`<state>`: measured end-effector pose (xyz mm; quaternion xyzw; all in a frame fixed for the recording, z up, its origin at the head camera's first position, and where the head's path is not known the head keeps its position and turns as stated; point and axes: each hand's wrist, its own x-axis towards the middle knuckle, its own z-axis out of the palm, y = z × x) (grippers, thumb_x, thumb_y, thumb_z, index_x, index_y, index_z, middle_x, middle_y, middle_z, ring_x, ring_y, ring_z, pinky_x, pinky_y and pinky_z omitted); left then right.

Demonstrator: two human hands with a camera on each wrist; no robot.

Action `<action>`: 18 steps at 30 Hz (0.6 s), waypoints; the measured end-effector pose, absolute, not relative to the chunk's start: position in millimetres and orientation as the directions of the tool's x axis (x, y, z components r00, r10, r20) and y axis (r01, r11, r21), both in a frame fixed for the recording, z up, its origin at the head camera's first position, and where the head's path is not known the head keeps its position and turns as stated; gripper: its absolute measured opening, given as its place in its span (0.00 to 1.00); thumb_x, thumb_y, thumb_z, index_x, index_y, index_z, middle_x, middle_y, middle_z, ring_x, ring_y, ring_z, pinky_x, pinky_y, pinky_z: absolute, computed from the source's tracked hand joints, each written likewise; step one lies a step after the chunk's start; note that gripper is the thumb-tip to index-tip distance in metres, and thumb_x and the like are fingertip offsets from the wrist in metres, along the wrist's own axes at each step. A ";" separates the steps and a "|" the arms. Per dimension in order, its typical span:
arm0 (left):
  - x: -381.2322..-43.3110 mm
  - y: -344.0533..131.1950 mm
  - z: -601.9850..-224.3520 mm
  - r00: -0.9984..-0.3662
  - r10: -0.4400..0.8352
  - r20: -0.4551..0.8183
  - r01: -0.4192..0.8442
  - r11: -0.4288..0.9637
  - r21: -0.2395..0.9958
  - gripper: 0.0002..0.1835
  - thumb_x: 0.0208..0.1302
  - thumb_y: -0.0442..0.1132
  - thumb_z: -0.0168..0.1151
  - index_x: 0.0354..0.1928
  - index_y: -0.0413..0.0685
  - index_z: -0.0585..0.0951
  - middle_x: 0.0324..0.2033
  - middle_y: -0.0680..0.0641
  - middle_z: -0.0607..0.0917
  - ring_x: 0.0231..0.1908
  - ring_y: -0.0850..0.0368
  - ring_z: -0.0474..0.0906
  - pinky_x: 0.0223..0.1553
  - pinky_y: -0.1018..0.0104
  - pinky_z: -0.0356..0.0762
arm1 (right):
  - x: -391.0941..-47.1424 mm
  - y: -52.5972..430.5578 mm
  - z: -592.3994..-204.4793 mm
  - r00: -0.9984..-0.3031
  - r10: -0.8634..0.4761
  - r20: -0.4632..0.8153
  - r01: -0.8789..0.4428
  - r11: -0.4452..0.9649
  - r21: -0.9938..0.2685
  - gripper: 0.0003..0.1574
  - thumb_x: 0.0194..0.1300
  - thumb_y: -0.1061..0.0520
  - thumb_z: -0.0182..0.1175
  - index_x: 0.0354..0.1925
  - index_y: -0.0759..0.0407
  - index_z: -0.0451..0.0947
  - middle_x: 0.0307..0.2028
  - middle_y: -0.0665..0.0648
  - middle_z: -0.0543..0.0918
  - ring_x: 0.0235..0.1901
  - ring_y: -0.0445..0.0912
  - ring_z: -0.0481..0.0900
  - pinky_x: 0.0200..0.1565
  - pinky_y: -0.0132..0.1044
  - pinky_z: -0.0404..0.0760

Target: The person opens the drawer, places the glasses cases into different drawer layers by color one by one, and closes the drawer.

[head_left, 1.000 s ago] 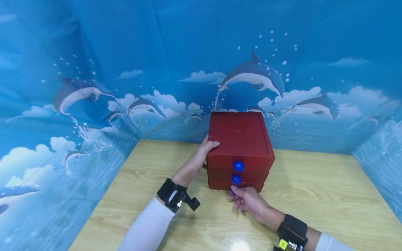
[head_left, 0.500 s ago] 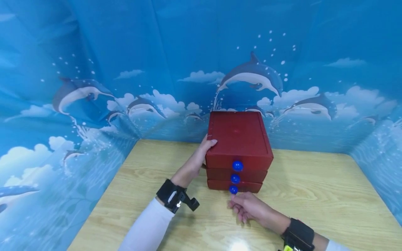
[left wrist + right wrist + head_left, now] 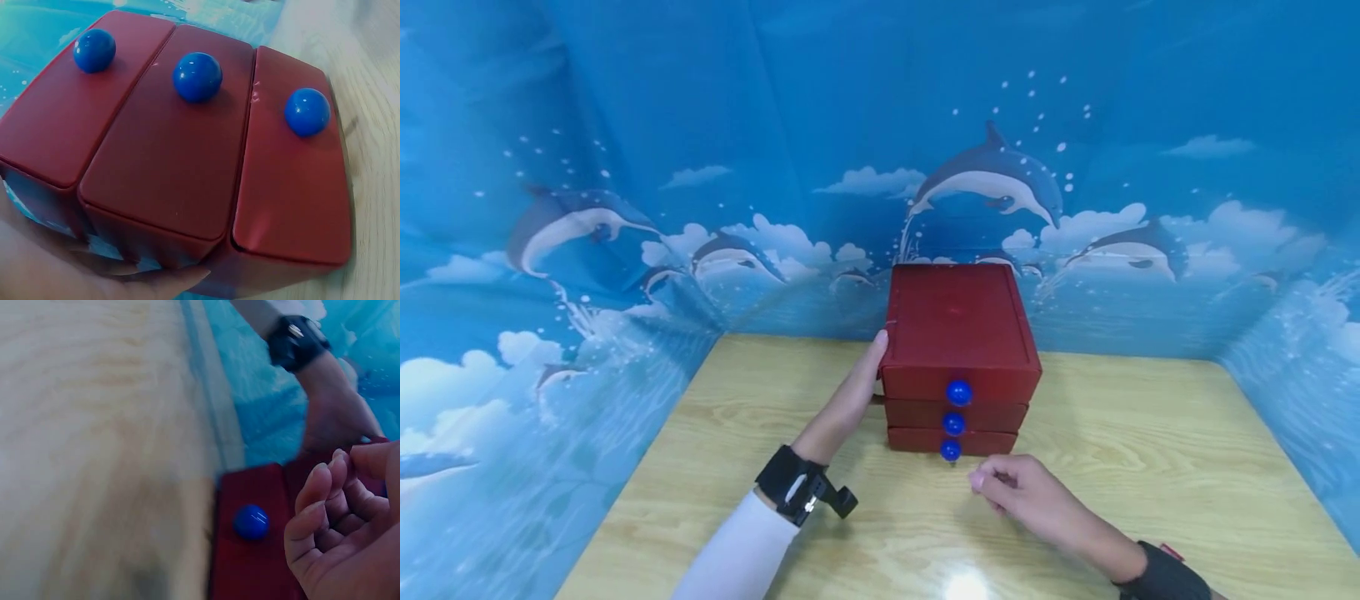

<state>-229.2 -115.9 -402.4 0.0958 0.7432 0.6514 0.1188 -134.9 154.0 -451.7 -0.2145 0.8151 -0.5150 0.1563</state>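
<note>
A dark red box with three stacked drawers (image 3: pixel 958 317) stands on the table, its drawers pushed in. Each drawer front carries a round blue knob (image 3: pixel 197 77). My left hand (image 3: pixel 850 396) rests against the left side of the box, its thumb pointing up along the upper edge. In the left wrist view its fingers lie along the drawers' side, partly cut off by the frame. Just right of and below the lowest knob (image 3: pixel 951 450), my right hand (image 3: pixel 1026 496) hovers with loosely curled fingers (image 3: pixel 312 487) and nothing visible in them.
Light wood-grain table (image 3: pixel 1150 467) extends on both sides of the box. A blue curtain with dolphins (image 3: pixel 820 150) hangs behind and at the sides. Both wrists wear black straps (image 3: pixel 793 483).
My right hand has let go of the lowest knob and moved right and toward me. My left thumb has slid off the box's top to its side edge.
</note>
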 end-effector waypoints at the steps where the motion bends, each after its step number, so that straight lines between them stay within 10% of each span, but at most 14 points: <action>1: -227.3 -117.8 -403.5 -0.955 0.294 -0.045 -0.006 0.135 0.991 0.35 0.63 0.77 0.28 0.68 0.75 0.59 0.64 0.57 0.65 0.62 0.55 0.60 0.56 0.43 0.64 | -134.4 157.5 -447.6 -0.870 -0.492 -0.016 -0.209 0.399 -0.893 0.21 0.69 0.42 0.53 0.27 0.55 0.74 0.19 0.49 0.71 0.18 0.38 0.65 0.20 0.33 0.69; 9: -206.2 -133.2 -404.7 -0.971 0.233 0.048 0.099 0.214 0.972 0.31 0.68 0.69 0.38 0.67 0.67 0.64 0.60 0.52 0.72 0.55 0.51 0.71 0.52 0.43 0.70 | -138.0 192.8 -423.7 -0.895 -0.362 0.259 -0.435 0.583 -0.686 0.04 0.65 0.46 0.60 0.32 0.40 0.78 0.23 0.42 0.77 0.25 0.37 0.73 0.23 0.33 0.73; 18: -173.4 -160.4 -400.4 -0.934 0.289 0.211 0.336 0.499 0.799 0.22 0.71 0.48 0.52 0.65 0.57 0.70 0.59 0.55 0.75 0.54 0.60 0.73 0.49 0.57 0.75 | -147.2 247.4 -406.9 -0.662 -0.447 0.602 -0.670 0.713 -0.207 0.11 0.52 0.63 0.67 0.34 0.49 0.80 0.31 0.43 0.80 0.31 0.37 0.77 0.28 0.29 0.78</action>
